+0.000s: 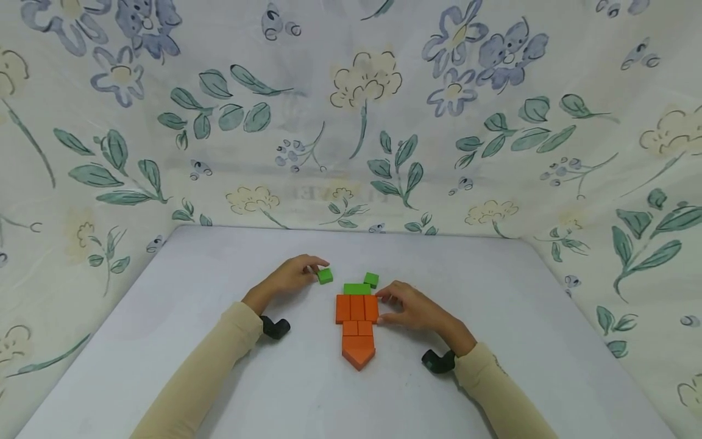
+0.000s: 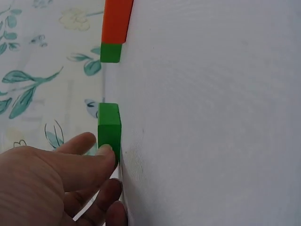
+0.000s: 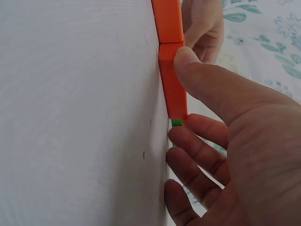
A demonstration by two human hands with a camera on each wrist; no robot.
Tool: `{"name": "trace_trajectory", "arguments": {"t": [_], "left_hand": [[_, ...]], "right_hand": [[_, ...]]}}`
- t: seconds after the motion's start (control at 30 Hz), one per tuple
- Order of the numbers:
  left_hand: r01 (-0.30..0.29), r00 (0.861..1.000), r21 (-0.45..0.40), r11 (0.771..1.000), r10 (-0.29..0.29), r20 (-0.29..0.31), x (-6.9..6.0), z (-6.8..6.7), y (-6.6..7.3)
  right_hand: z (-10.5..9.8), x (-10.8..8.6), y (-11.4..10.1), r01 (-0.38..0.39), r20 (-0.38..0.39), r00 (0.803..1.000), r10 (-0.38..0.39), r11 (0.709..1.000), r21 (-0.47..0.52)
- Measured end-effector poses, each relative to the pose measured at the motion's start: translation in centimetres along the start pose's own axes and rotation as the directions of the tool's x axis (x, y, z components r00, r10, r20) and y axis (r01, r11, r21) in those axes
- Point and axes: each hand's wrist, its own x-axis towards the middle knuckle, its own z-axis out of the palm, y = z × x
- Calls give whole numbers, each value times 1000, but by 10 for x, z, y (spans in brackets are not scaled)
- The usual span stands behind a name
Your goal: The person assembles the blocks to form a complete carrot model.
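My left hand (image 1: 293,274) is at a small green block (image 1: 325,276) on the white table. In the left wrist view the thumb lies on this green block (image 2: 109,125), with the index finger along its other side. Several orange blocks form a figure: three upright rectangles in a row, two smaller ones below, and a pointed end (image 1: 359,353). My right hand (image 1: 411,306) holds the rightmost orange rectangle (image 1: 371,309) by its ends. The right wrist view shows the thumb at one end of that orange rectangle (image 3: 173,87) and the index finger at the other.
A green rectangle (image 1: 357,289) sits against the far side of the orange row. Another small green block (image 1: 371,280) lies beyond its right corner. The white table (image 1: 466,262) ends at a flowered cloth (image 1: 307,134) behind and on both sides.
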Motion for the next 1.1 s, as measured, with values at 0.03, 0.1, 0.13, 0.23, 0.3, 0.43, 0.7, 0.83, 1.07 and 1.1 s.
{"name": "trace_trajectory", "arguments": {"t": [0.03,0.1,0.13,0.23,0.3,0.43,0.7,0.83,1.07,1.1], "left_hand": [[-2,1000,10,1000,2,13,1,1,0],[6,999,11,1000,-6,41,1,2,1],[12,999,12,1000,-13,51,2,3,1],[34,997,10,999,-34,69,2,4,3],[49,996,8,999,-50,72,2,5,4],[86,994,-14,996,-85,67,1,6,5],[101,994,-67,993,-99,36,-3,5,5],[86,996,-64,994,-87,1,-4,6,6],[131,989,-73,989,-136,-65,-3,10,9],[134,987,-72,988,-139,-77,-2,11,10]], "right_hand": [[0,0,0,-2,2,1000,2,1000,-3],[1,0,1,-7,1,1000,7,1000,-9],[1,1,1,-10,-1,1000,10,1000,-12],[1,1,1,-13,-7,1000,12,1000,-21],[0,1,0,-10,-8,1000,10,1000,-18],[1,1,0,-3,-7,1000,3,1000,-9],[1,0,-1,-11,-4,1000,11,1000,-5],[1,-1,-3,-14,-3,1000,14,1000,-6],[0,-1,-5,-22,-1,1000,22,1000,0],[0,-1,-5,-23,0,1000,23,1000,1]]}}
